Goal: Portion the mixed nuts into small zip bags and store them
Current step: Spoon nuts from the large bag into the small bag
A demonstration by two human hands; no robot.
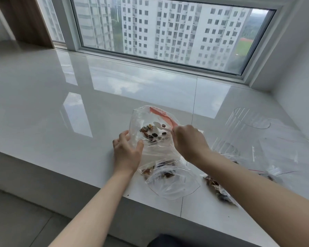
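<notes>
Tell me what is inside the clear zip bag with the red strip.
Inside the clear zip bag: a few mixed nuts and the white plastic spoon. The right hand covers its handle.

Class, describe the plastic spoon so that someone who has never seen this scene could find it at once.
Start at the glossy white window ledge and find the clear zip bag with the red seal strip held open near its front edge. The small white plastic spoon reaches into that bag's mouth, gripped by the right hand. It is the only opaque white utensil among transparent bags.
</notes>
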